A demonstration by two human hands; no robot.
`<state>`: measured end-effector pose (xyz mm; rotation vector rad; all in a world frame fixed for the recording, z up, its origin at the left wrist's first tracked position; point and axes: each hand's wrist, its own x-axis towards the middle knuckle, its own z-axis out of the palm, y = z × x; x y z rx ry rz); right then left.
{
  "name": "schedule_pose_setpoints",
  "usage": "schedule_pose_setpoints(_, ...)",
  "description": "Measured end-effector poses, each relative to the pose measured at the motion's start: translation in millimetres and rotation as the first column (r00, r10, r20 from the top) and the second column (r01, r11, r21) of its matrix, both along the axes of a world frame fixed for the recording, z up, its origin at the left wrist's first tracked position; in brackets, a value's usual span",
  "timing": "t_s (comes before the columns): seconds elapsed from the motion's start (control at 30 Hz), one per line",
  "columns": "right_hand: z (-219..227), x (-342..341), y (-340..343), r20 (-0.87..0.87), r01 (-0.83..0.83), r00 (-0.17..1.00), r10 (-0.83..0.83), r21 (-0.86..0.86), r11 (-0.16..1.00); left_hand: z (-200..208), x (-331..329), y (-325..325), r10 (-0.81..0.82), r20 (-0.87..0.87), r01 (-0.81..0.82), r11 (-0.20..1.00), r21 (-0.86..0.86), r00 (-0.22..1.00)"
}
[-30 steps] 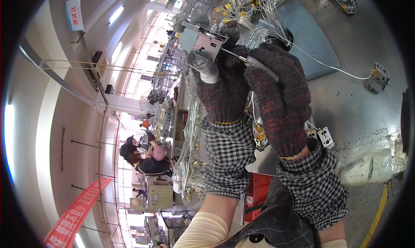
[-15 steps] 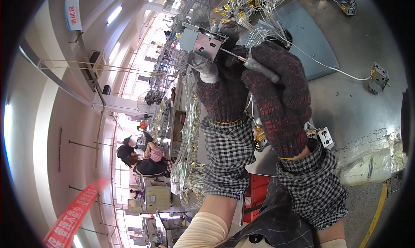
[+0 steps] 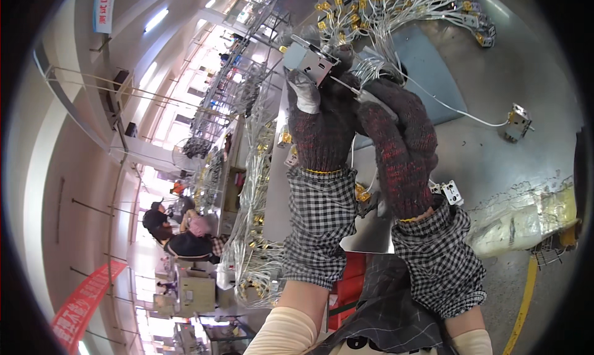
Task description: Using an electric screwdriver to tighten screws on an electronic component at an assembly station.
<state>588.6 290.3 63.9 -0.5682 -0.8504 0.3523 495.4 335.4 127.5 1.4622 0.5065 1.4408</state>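
Note:
My left hand (image 3: 323,135), in a dark red-black knitted glove with pale thumb covering, grips a small silver metal-cased component (image 3: 310,63). Its case is boxy, with slots in one face. My right hand (image 3: 405,147), gloved alike, is closed around the grey handle of a thin-shafted screwdriver-like tool (image 3: 378,103). The shaft reaches toward the case's lower right corner; whether its tip touches is unclear. Both hands are close together above the metal table (image 3: 495,163). A similar component (image 3: 518,122) lies to the right on a white wire, and another (image 3: 450,192) lies beside my right wrist.
Many wired components with yellow parts (image 3: 352,14) are heaped at the far side. A blue-grey sheet (image 3: 433,70) lies beneath some wires. Bundled wires (image 3: 250,200) hang along the left. Clear plastic (image 3: 520,225) covers the near right corner. Another person (image 3: 185,237) sits far left.
The view has shifted slightly, so table items appear further left. Both hands keep their grips, with the component and tool in much the same position relative to each other.

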Motion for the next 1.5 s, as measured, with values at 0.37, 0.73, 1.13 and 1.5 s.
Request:
schedule_pose_setpoints(0.37,6,64,-61,-0.56,-0.655,0.587,0.584,0.095,0.75,-8,-5,-20,-0.134,0.268,0.17,0.978,-0.118,0.954)
schedule_pose_setpoints(0.73,-30,205,-177,-0.376,-0.335,0.894,0.244,-0.199,0.921,-46,-126,-76,0.032,-0.74,-0.33,0.907,-0.261,0.671)
schedule_pose_setpoints(1.13,-117,220,-247,0.253,0.287,0.958,-0.135,-0.833,0.474,-97,-110,-93,0.31,-0.027,-0.309,0.933,-0.184,0.95)
schedule_pose_setpoints(1.5,-134,228,-236,0.729,0.717,0.667,0.154,-0.684,0.133,-115,-115,-72,0.285,0.233,-0.233,0.945,-0.228,0.93)
